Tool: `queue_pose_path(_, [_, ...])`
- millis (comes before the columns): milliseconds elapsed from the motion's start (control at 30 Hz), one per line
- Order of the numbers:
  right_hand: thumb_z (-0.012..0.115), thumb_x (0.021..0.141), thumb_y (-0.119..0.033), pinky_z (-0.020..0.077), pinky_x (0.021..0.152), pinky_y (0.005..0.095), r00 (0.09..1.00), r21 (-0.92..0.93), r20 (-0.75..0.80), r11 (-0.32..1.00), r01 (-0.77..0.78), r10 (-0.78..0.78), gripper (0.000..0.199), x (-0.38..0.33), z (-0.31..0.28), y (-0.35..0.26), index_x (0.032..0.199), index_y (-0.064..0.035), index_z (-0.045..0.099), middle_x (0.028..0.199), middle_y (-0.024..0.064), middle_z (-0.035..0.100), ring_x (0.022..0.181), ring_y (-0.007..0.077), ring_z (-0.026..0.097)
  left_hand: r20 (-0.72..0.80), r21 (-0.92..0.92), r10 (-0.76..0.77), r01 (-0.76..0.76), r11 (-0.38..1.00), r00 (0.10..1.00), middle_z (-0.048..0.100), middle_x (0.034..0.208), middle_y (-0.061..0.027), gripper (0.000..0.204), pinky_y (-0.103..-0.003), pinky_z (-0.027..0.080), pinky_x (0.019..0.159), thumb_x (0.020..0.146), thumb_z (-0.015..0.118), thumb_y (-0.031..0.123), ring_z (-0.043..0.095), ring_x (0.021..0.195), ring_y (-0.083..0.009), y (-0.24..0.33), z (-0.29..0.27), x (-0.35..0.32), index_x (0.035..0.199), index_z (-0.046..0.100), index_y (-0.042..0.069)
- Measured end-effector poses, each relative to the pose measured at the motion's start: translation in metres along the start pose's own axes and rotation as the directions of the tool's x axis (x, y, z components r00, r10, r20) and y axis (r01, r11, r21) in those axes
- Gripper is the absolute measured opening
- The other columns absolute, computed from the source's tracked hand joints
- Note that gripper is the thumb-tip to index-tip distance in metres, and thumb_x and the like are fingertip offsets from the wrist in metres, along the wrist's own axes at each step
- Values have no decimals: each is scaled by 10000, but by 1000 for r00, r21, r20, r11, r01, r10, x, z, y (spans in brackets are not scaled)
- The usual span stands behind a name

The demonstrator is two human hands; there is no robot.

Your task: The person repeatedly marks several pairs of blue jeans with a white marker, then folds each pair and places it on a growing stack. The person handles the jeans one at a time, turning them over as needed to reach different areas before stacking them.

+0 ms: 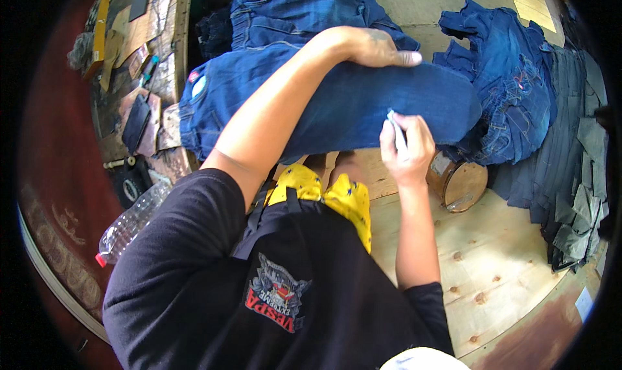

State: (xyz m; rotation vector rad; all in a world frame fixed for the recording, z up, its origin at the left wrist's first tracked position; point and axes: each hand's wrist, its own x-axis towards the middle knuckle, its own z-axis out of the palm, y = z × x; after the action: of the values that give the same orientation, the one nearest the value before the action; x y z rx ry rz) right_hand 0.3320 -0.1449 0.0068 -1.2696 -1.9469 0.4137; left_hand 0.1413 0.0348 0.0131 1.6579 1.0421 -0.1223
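Note:
A pair of dark blue jeans (330, 107) lies lengthwise in front of me, its waistband at the left and a leg stretching right. My left hand (376, 48) is at the leg's far edge, thumb stretched along it and the other fingers mostly hidden; it appears to hold the denim. In my right hand (409, 146) is a slim pale tool (395, 127), pinched between thumb and fingers, its tip at the leg's surface near the close edge. Its exact kind cannot be made out. A small pale oval thing (199, 87) rests by the waistband.
More jeans (304, 13) are piled beyond, and a heap of blue denim (505, 78) is at the right. Grey-black cloth (570, 156) hangs farther right. A round wooden stool-like piece (463, 183) stands below the leg. Left are a cluttered wooden bench (165, 46) and a clear plastic bottle (136, 221).

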Motion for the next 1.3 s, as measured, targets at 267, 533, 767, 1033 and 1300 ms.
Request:
queue_pose_path(267, [736, 796, 74, 547, 577, 387, 995, -55, -57, 996, 75, -78, 247, 22, 16, 13, 1032, 11, 703, 796, 136, 661, 623, 305, 645, -147, -119, 135, -153, 981, 980, 823, 906, -165, 462, -376, 586, 791, 996, 802, 437, 730, 776, -192, -33, 14, 14, 1111, 848, -8])
queue_pose_path(533, [750, 760, 84, 508, 529, 357, 991, -96, -121, 995, 39, -50, 151, 79, 49, 41, 845, -3, 661, 703, 95, 590, 562, 257, 601, -466, -30, 159, -195, 980, 870, 798, 868, -206, 364, -411, 588, 739, 970, 834, 374, 749, 731, -280, -34, 16, 17, 1041, 859, 17])
queue_pose_path(767, [744, 746, 109, 472, 506, 357, 999, -68, -49, 998, -13, 9, 168, 68, 45, 34, 807, 5, 628, 692, 104, 571, 533, 259, 576, -516, 57, 153, -145, 988, 843, 782, 826, -192, 328, -418, 580, 726, 935, 861, 375, 740, 714, -320, -36, 18, 17, 1016, 870, 58])
queue_pose_path(1033, [716, 758, 119, 483, 493, 320, 996, -68, -87, 997, 23, -29, 130, 14, 37, 20, 861, 59, 664, 761, 131, 630, 541, 243, 590, -515, 38, 90, -82, 996, 853, 812, 893, -181, 367, -459, 612, 894, 907, 861, 440, 795, 898, -359, -19, 11, 5, 1051, 883, 103])
queue_pose_path(1300, [739, 777, 90, 448, 474, 299, 996, 51, -86, 999, 15, -11, 170, 20, 22, 14, 936, 67, 684, 775, 126, 647, 536, 214, 576, -488, 20, 77, -78, 997, 870, 792, 851, -197, 355, -422, 598, 794, 914, 862, 414, 781, 799, -319, -21, 12, 10, 1048, 878, 86])
